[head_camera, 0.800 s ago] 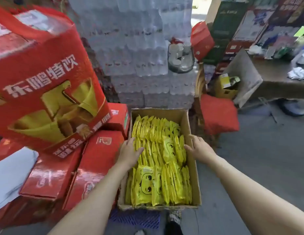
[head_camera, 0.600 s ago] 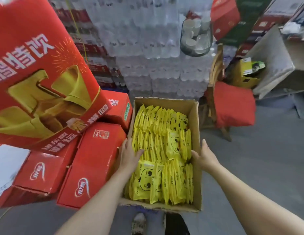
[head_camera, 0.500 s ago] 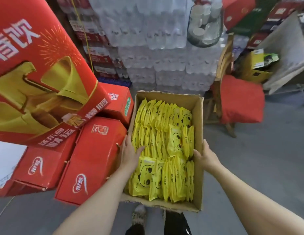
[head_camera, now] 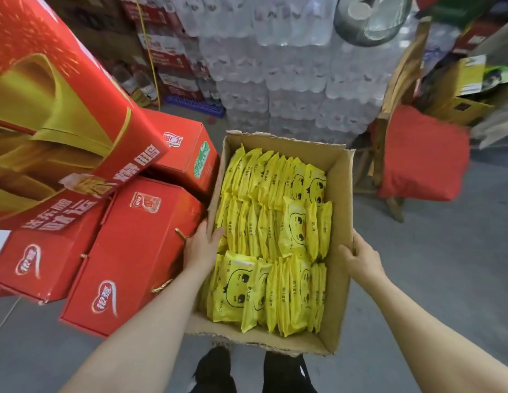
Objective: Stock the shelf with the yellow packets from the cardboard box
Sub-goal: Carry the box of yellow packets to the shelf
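An open cardboard box hangs in front of me above the floor, carried between both hands. It is packed with several rows of upright yellow packets printed with a cartoon face. My left hand grips the box's left wall, thumb over the rim against the packets. My right hand grips the right wall, thumb on the rim and fingers down the outside. No shelf is in view.
Red gift cartons are stacked close on the left, a large red one leaning over them. Shrink-wrapped water bottle packs form a wall ahead. A chair with a red cushion stands at right. Grey floor lies beneath; my feet show below the box.
Both hands have lifted the box off the blue crate and it has come up toward me. The view has tilted down and the red cartons sit closer on the left.
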The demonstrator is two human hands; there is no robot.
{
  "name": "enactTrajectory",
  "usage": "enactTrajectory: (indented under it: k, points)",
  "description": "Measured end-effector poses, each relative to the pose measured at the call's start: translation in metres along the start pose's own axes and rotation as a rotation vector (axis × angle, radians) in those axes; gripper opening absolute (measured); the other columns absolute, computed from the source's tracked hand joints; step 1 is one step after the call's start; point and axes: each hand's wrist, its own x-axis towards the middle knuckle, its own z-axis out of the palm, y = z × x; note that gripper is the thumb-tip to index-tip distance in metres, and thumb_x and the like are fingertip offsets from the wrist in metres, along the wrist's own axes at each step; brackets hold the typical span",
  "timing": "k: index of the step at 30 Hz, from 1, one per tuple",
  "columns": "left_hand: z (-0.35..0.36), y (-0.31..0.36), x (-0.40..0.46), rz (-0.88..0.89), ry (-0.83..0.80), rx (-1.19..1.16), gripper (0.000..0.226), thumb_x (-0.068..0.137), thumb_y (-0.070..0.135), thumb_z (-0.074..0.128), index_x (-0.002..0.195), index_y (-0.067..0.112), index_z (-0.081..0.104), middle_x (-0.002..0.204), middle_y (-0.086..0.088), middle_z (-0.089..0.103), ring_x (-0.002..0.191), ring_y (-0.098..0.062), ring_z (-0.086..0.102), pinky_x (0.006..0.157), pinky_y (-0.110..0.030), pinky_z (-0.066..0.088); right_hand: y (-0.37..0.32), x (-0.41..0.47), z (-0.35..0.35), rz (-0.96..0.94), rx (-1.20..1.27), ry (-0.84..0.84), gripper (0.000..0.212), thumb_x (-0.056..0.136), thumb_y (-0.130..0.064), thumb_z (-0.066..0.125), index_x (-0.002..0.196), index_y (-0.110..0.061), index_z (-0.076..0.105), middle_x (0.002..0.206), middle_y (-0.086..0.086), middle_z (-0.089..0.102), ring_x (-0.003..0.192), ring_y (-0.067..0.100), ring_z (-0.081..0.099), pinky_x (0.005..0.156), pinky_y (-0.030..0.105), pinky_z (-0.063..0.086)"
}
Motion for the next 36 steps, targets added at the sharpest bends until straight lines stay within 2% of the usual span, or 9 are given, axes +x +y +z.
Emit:
enactTrajectory:
  k: [6,9,13,15,17,20,24,28,36]
  points:
    - [0.010,-0.018,0.002,-0.049,0.025,0.035,0.038,0.097,0.048,0.045,0.119,0.021,0.061,0.111,-0.004,0.068,0.102,-0.030,0.061,0.080,-0.033,0.045,-0.007,0.004,0.011,0.040,0.047,0.052,0.053,0.097,-0.044,0.052,0.144,-0.057,0.030,0.116,-0.004,0.068,0.108,0.028,0.061,0.093,0.045,0.051]
    - [0.011,-0.016,0.002,-0.078,0.099,0.057,0.036,0.099,0.045,0.043,0.115,0.021,0.065,0.102,-0.008,0.070,0.083,-0.026,0.055,0.072,-0.031,0.040,-0.011,0.005,0.018,0.063,0.088,0.094,0.054,0.096,-0.045,0.057,0.144,-0.054,0.034,0.107,-0.007,0.068,0.106,0.026,0.061,0.089,0.041,0.048]
    - [0.011,-0.012,-0.003,-0.083,0.133,0.131,0.034,0.100,0.042,0.044,0.112,0.020,0.067,0.085,-0.009,0.067,0.069,-0.025,0.048,0.064,-0.030,0.039,-0.007,0.006,0.018,0.077,0.068,0.117,0.050,0.099,-0.041,0.052,0.143,-0.055,0.034,0.116,-0.001,0.068,0.102,0.029,0.060,0.083,0.039,0.046]
    - [0.011,-0.009,-0.008,-0.073,0.134,0.130,0.031,0.100,0.040,0.046,0.112,0.020,0.067,0.082,-0.006,0.065,0.070,-0.025,0.050,0.064,-0.030,0.040,-0.005,0.006,0.018,0.081,0.037,0.130,0.049,0.100,-0.039,0.049,0.144,-0.054,0.033,0.121,0.000,0.067,0.107,0.033,0.059,0.086,0.040,0.047]
    - [0.011,-0.008,-0.016,-0.059,0.135,0.075,0.030,0.100,0.036,0.048,0.121,0.023,0.065,0.095,-0.008,0.070,0.079,-0.028,0.054,0.071,-0.032,0.045,-0.005,0.006,0.018,0.085,0.017,0.136,0.049,0.100,-0.037,0.047,0.144,-0.053,0.033,0.121,0.001,0.067,0.107,0.034,0.059,0.088,0.041,0.047]
    - [0.007,-0.015,-0.034,-0.038,0.160,-0.059,0.039,0.100,0.026,0.050,0.139,0.028,0.051,0.122,-0.005,0.066,0.106,-0.033,0.058,0.094,-0.037,0.044,-0.009,0.006,0.019,0.086,0.000,0.129,0.049,0.100,-0.037,0.046,0.144,-0.054,0.032,0.119,0.003,0.067,0.105,0.034,0.059,0.088,0.041,0.049]
    - [0.002,-0.027,-0.035,0.030,0.150,-0.063,0.045,0.098,0.022,0.054,0.142,0.032,0.046,0.130,-0.004,0.062,0.113,-0.031,0.059,0.101,-0.036,0.044,-0.013,0.006,0.023,0.107,-0.001,0.146,0.049,0.101,-0.041,0.046,0.145,-0.055,0.029,0.119,0.003,0.067,0.104,0.034,0.060,0.084,0.039,0.047]
    - [0.006,-0.025,-0.030,0.029,0.127,-0.037,0.050,0.096,0.020,0.057,0.144,0.028,0.044,0.131,-0.005,0.061,0.116,-0.032,0.059,0.100,-0.037,0.043,-0.012,0.007,0.026,0.107,-0.021,0.166,0.048,0.101,-0.041,0.045,0.145,-0.054,0.029,0.118,0.003,0.067,0.102,0.033,0.061,0.077,0.036,0.045]
    - [0.011,-0.029,-0.032,0.060,0.209,0.014,0.043,0.097,0.020,0.055,0.138,0.031,0.050,0.107,-0.012,0.072,0.088,-0.033,0.064,0.076,-0.030,0.046,-0.012,-0.009,0.028,0.062,-0.040,0.258,0.050,0.101,-0.028,0.046,0.145,-0.046,0.035,0.111,0.008,0.068,0.098,0.036,0.060,0.080,0.039,0.047]
